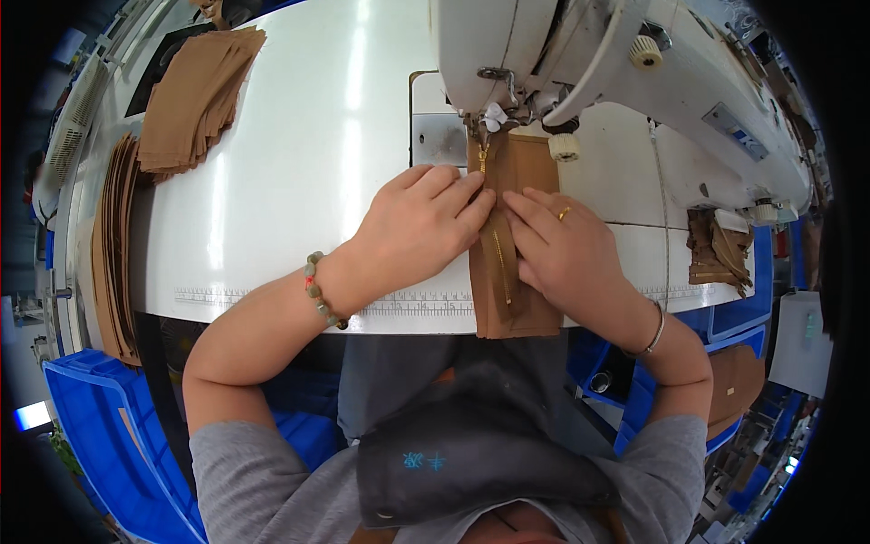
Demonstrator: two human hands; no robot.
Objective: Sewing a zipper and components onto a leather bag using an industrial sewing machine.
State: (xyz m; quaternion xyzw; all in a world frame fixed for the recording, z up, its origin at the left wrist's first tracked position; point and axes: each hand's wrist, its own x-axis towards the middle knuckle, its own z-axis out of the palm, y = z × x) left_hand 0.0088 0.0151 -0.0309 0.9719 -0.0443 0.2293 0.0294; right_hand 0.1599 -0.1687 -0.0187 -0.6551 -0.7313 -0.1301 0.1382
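A brown fabric piece (pixel 533 304) lies on the white sewing table, its lower end at the front edge. Along it runs a brown zipper (pixel 497 245) with gold teeth, its gold pull close below the presser foot of the sewing machine (pixel 487 118). My left hand (pixel 421 222) presses on the zipper's left side, thumb and fingertips pinched together at the tape. From the right, my right hand (pixel 562 240) rests on the fabric, fingers bent with their tips at the zipper's edge. Whatever lies under the fingertips is hidden.
Stacked brown fabric pieces (pixel 195 100) lie at the far left, and more (pixel 113 245) hang over the left edge. Small brown zippered pieces (pixel 720 249) sit at the right. Blue bins (pixel 118 435) stand below the table. The machine arm (pixel 716 109) spans the upper right.
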